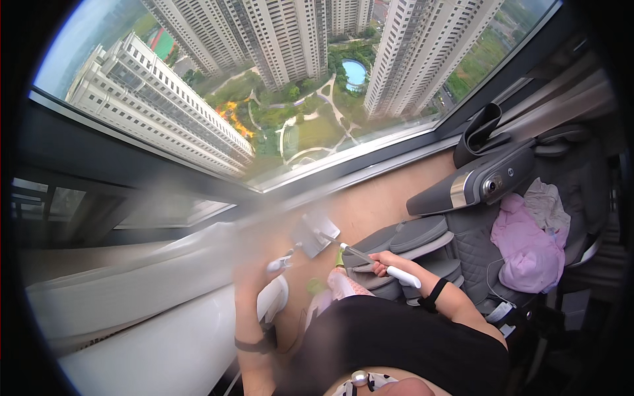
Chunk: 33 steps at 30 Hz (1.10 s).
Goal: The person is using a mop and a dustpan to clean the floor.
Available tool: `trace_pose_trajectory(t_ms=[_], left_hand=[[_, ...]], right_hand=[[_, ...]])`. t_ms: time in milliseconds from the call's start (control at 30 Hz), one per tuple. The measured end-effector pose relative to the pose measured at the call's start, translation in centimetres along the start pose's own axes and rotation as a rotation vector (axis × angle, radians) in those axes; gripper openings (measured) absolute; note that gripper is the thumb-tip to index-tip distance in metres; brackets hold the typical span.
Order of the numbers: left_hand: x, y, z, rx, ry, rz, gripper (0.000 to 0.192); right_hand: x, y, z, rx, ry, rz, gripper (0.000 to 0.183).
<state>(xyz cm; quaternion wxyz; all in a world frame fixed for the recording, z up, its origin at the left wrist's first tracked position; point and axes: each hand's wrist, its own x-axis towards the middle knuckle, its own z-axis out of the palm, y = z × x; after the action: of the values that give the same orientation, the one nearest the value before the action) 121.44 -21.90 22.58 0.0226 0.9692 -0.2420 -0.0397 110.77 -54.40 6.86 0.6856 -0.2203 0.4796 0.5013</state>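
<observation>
My right hand (388, 263) is closed around the metal and white handle (364, 256) of a tool that runs down to a pale grey dustpan (317, 233) by the floor. My left hand (257, 272), partly blurred, grips a second white handle (280, 264), left of the dustpan. What that handle's lower end carries is blurred and cannot be told. The dustpan lies over the wood-toned floor (381, 200), below the window. Both forearms wear dark bands.
A grey massage chair (475, 232) with pink clothing (530, 247) stands at the right. At the left is a smooth white surface (163, 341). A large corner window (317, 178) overlooks high-rise buildings. Green footwear (339, 258) shows near the chair.
</observation>
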Motion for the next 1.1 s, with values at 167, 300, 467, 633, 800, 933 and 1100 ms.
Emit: trace_pose_trajectory(t_ms=[167, 300, 467, 633, 800, 933, 1100], left_hand=[[-1.3, -1.0, -0.5, -0.016, 0.000, -0.011, 0.043], [-1.5, -1.5, -0.9, -0.026, 0.079, 0.047, 0.045], [-0.6, -2.4, -1.6, 0.038, 0.066, 0.036, 0.045], [-0.2, -3.0, -1.0, 0.020, 0.044, 0.042, 0.043], [0.6, -4.7, 0.2, 0.008, 0.017, 0.112, 0.042], [1.6, -5.1, -0.4, -0.014, 0.037, 0.159, 0.043], [2.4, -4.8, -0.5, -0.020, -0.044, 0.159, 0.042]], right_hand=[[-4.1, 0.3, -3.4, 0.017, -0.046, -0.109, 0.018], [-6.3, 0.7, -4.8, -0.095, 0.179, -0.260, 0.024], [-4.9, -0.2, -6.5, 0.061, 0.305, -0.423, 0.037], [-3.8, 0.3, -4.1, 0.324, 0.390, -0.563, 0.012], [-0.3, 0.4, -4.6, 0.394, 0.376, -0.659, 0.006], [0.7, 1.2, -3.6, 0.385, 0.441, -0.678, 0.006], [2.7, 0.4, -2.7, 0.493, 0.411, -0.754, 0.010]])
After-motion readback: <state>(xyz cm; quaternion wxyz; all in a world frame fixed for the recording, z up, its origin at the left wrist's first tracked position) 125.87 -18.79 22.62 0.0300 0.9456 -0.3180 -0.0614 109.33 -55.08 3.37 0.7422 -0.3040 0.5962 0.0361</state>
